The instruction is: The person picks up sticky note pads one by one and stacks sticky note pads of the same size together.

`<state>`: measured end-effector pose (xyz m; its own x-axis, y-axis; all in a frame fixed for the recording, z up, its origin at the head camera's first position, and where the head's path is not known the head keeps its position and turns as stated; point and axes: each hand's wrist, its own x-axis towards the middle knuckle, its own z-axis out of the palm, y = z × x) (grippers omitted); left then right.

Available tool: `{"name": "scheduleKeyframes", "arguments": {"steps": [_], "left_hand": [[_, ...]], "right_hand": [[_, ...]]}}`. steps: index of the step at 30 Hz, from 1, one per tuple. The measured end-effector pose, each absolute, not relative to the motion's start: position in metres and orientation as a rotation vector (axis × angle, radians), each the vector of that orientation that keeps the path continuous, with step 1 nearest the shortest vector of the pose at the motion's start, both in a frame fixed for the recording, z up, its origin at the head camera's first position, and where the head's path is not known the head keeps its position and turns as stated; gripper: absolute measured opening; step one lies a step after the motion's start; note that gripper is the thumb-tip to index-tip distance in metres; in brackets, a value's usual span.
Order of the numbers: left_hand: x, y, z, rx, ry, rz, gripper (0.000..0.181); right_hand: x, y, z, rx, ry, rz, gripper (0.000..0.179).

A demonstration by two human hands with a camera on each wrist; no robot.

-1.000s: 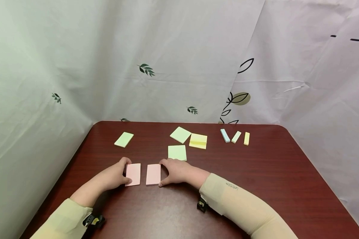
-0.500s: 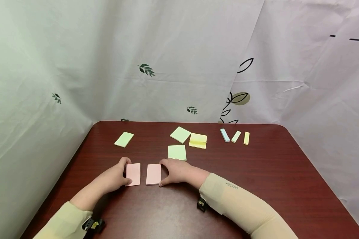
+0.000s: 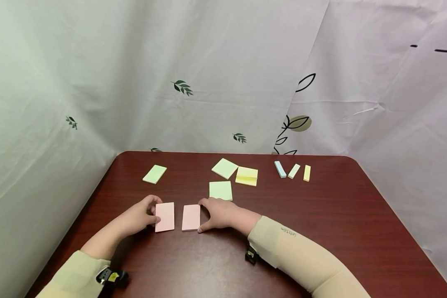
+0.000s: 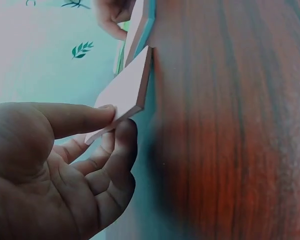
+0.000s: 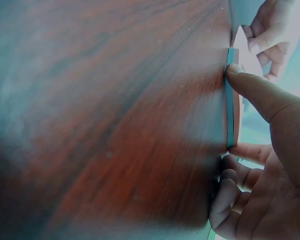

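Observation:
My left hand [image 3: 139, 215] pinches a pink sticky note pad [image 3: 165, 217] by its left edge, thumb on top and fingers beneath. In the left wrist view this pad [image 4: 126, 87] is tilted, its near edge raised off the table. To its right, across a narrow gap, a second pink sticky note pad [image 3: 191, 217] lies on a blue pad [image 5: 230, 115] of like size. My right hand [image 3: 221, 213] grips this stack at its right side, thumb at the near corner and a finger at the far one.
Behind my hands lie green sticky note pads [image 3: 220, 190], one alone at far left [image 3: 154, 174], and a yellow pad [image 3: 247, 176]. Narrow blue [image 3: 280, 169], pale green [image 3: 294, 171] and yellow [image 3: 307, 173] note strips sit at the back right. A patterned curtain [image 3: 208, 82] backs the dark table [image 3: 320, 231].
My left hand has shifted slightly left and tipped its pink pad up, fingers sliding underneath. The right hand and its stack have stayed still.

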<state>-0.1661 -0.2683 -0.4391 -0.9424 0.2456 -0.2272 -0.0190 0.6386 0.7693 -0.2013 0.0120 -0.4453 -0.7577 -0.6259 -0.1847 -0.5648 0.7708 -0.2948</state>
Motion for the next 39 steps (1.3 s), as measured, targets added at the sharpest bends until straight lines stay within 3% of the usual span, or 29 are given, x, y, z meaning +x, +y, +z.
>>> {"name": "scheduleKeyframes", "arguments": {"steps": [18, 39], "left_hand": [[-0.173, -0.257, -0.434, 0.158, 2.278, 1.465, 0.053], [-0.174, -0.219, -0.443, 0.106, 2.476, 1.311, 0.041]], "right_hand": [[-0.201, 0.012, -0.447, -0.93, 2.696, -0.317, 0.077], [-0.201, 0.011, -0.446, -0.914, 2.688, -0.325, 0.076]]}}
